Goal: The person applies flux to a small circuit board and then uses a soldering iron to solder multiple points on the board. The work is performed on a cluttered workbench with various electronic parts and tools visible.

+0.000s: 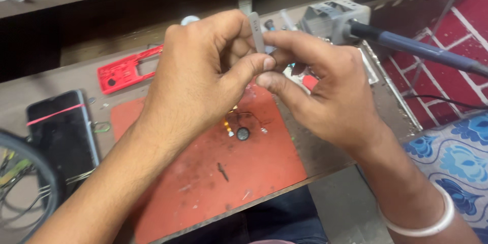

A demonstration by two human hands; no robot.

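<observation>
Head camera looked down at my workbench (330, 147), and I go across it from the left edge of the frame. At far left lay a dark phone (63, 127) with a pink band across its screen, face up beside a loop of black cable (30, 168). Above and right of it, in the upper left, sat a red plastic frame (127, 68). Below that spread the orange mat (203, 173), with a small round dark part (243, 133) and thin wires near its upper middle and a little dark screw-like piece (222, 171) lower down. Over the mat, at centre frame, my left hand (198, 81) was curled nearly closed, thumb and fingers pinched on the grey metal tweezers (257, 33), which stood roughly upright between both hands. Just right of it, touching at the fingertips, my right hand (325, 91) was likewise closed in a pinch around the lower part of the tweezers; whether anything tiny sat between my fingertips I cannot tell. At upper right stood a grey holder (330, 18) with a blue-handled soldering iron (417, 48) reaching toward the right edge.
</observation>
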